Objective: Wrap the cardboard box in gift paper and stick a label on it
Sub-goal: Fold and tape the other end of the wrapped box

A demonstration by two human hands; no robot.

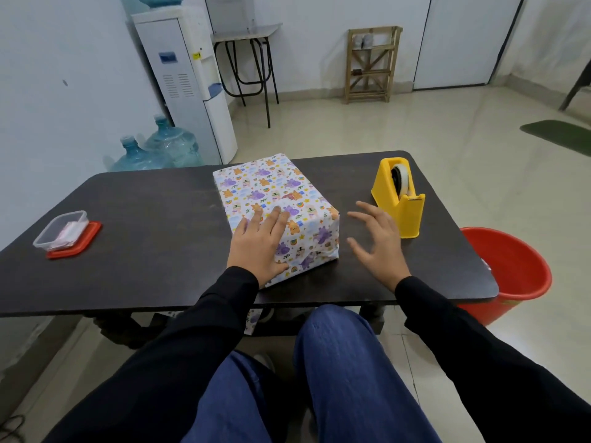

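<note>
The box (271, 193), covered all over in white gift paper printed with cartoon animals, lies in the middle of the dark table (153, 238). My left hand (260, 243) rests flat on the near end of its top, fingers straight and thumb along the near edge. My right hand (377, 239) hovers just to the right of the box, fingers spread and holding nothing. A yellow tape dispenser (399, 199) stands right of that hand. A clear plastic tub (60, 230) holding small white slips sits on its red lid at the table's left.
A red bucket (515, 270) stands on the floor at the table's right end. Behind the table are a water dispenser (188, 78), two blue water bottles (160, 148), a small desk and a wooden rack (371, 62). A scrap of gift paper lies under the table.
</note>
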